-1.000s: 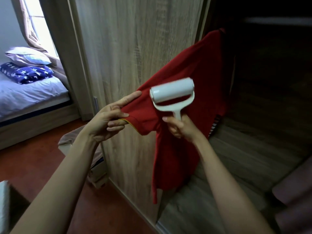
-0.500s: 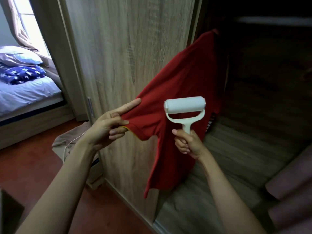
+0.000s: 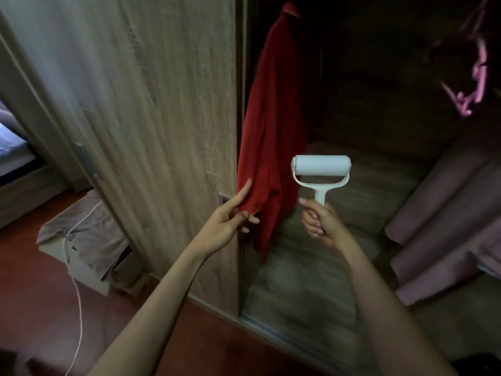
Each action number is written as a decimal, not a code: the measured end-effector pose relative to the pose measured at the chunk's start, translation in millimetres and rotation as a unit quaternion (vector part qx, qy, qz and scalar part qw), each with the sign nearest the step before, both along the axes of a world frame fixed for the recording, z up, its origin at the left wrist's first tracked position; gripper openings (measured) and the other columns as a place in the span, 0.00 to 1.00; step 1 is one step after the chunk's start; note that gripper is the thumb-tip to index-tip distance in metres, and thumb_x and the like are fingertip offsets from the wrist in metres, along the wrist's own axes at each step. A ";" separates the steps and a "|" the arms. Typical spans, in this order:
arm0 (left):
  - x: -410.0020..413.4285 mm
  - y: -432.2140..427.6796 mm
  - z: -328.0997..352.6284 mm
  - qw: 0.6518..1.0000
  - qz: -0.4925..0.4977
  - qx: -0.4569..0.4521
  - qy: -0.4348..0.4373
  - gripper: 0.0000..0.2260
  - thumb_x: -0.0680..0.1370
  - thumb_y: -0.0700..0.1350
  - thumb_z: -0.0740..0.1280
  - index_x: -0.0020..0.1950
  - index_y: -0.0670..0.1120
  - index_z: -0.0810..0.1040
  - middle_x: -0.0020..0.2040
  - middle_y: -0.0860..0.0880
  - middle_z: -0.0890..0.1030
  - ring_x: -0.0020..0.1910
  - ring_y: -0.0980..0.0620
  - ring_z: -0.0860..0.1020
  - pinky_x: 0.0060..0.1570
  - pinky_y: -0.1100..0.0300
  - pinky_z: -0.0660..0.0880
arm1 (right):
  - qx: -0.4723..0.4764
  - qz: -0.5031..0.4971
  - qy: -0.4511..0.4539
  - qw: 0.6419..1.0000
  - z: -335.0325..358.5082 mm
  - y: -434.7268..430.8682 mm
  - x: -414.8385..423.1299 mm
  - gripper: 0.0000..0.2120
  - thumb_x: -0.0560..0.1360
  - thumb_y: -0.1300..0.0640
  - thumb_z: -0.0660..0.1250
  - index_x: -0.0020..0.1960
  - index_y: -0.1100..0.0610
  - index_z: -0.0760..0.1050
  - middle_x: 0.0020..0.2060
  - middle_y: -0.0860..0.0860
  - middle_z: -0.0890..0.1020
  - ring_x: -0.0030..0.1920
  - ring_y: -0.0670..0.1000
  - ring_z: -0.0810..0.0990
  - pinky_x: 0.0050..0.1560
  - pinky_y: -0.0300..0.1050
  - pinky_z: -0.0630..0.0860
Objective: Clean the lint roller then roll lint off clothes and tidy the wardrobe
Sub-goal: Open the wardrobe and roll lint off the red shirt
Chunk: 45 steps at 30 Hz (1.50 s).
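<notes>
Open wood-grain wardrobe [image 3: 298, 280]: red fabric shirt [image 3: 273, 118] hangs inside by the door edge, mauve clothes [image 3: 439, 213] on the rt. Left hand [image 3: 230, 215] pinches the shirt's low hem; right hand [image 3: 320, 223] fist-grips white plastic lint roller [image 3: 321, 165], roller end up, at the shirt's rt edge.

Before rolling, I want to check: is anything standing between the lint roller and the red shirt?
Nothing visible does. The right hand holds the lint roller just beside the right edge of the red shirt. The left hand pinches the sleeve hem lower down, left of the roller's path.
</notes>
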<state>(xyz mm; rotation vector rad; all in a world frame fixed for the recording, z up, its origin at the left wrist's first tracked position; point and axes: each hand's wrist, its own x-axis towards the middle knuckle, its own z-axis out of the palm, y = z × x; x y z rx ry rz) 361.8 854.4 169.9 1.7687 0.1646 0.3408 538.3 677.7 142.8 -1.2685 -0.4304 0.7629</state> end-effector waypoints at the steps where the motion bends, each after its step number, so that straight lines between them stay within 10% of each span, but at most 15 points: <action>1: 7.4 -1.6 -8.4 1.000 -0.006 0.005 0.002 0.28 0.82 0.34 0.57 0.76 0.59 0.57 0.61 0.46 0.79 0.53 0.58 0.81 0.46 0.66 0.76 | -0.007 -0.009 0.008 1.000 -5.3 -5.2 2.2 0.25 0.78 0.56 0.61 0.23 0.53 0.58 0.14 0.48 0.57 0.13 0.44 0.55 0.20 0.29 0.51; 7: 37.9 -1.5 -41.1 0.999 -0.020 0.032 0.004 0.29 0.82 0.34 0.58 0.76 0.58 0.55 0.79 0.46 0.56 0.66 0.58 0.73 0.62 0.69 0.70 | -0.038 -0.025 0.027 0.999 -32.4 -27.2 16.7 0.24 0.75 0.53 0.65 0.24 0.53 0.58 0.15 0.48 0.57 0.13 0.45 0.55 0.21 0.33 0.49; 19: 21.8 -26.8 -60.8 0.999 -0.019 0.040 0.026 0.19 0.80 0.30 0.59 0.62 0.48 0.77 0.61 0.49 0.80 0.63 0.56 0.76 0.68 0.55 0.70 | -0.026 -0.083 0.058 0.995 -40.0 -76.9 -30.5 0.24 0.74 0.52 0.64 0.23 0.52 0.60 0.14 0.47 0.58 0.13 0.45 0.55 0.20 0.32 0.50; 27: -49.4 -129.8 -75.5 0.991 -0.130 0.034 0.005 0.16 0.79 0.36 0.64 0.60 0.55 0.75 0.59 0.57 0.79 0.54 0.58 0.78 0.57 0.66 0.74 | 0.001 -0.203 0.090 0.975 -67.3 -184.0 -168.0 0.24 0.77 0.54 0.62 0.24 0.53 0.60 0.15 0.47 0.58 0.13 0.44 0.55 0.18 0.30 0.54; 32: -95.0 -218.5 -87.6 0.970 -0.237 0.048 0.032 0.14 0.78 0.34 0.65 0.62 0.46 0.75 0.57 0.54 0.79 0.48 0.64 0.77 0.51 0.73 0.72 | 0.003 -0.315 0.120 0.941 -77.8 -271.4 -271.3 0.24 0.77 0.53 0.63 0.25 0.54 0.59 0.16 0.48 0.57 0.14 0.45 0.55 0.19 0.31 0.52; 45: -224.8 -531.5 -127.6 0.837 -0.541 0.079 0.025 0.23 0.74 0.43 0.73 0.63 0.61 0.70 0.62 0.60 0.75 0.55 0.62 0.77 0.54 0.69 0.74 | -0.028 -0.600 0.186 0.777 -120.3 -542.8 -550.5 0.24 0.76 0.54 0.63 0.25 0.54 0.58 0.17 0.50 0.58 0.15 0.46 0.54 0.20 0.31 0.52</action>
